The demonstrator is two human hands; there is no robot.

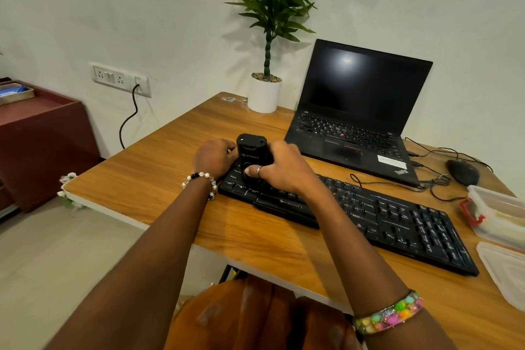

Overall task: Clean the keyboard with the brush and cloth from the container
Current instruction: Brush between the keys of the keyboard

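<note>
Both forearms are extending over the table [159, 168]; the right hand [287, 169] grip is clamping the black brush unit [252, 155] upright on the Zebronics keyboard [383, 216], the left hand [213, 158] grip curling against its side.

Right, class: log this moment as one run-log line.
right hand: grips black brush | left hand: touches brush | brush: on keyboard left end | container: open

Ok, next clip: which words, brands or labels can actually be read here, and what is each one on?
"ZEBRONICS": front edge of the black keyboard.
"ThinkPad": corner of the laptop palm rest.
"Ctrl", "Alt", "Shift": keyboard keys; most other key legends too small to read.
Logo on the black brush held upright by both hands: blurred.
White sticker on the laptop: unreadable.
</note>
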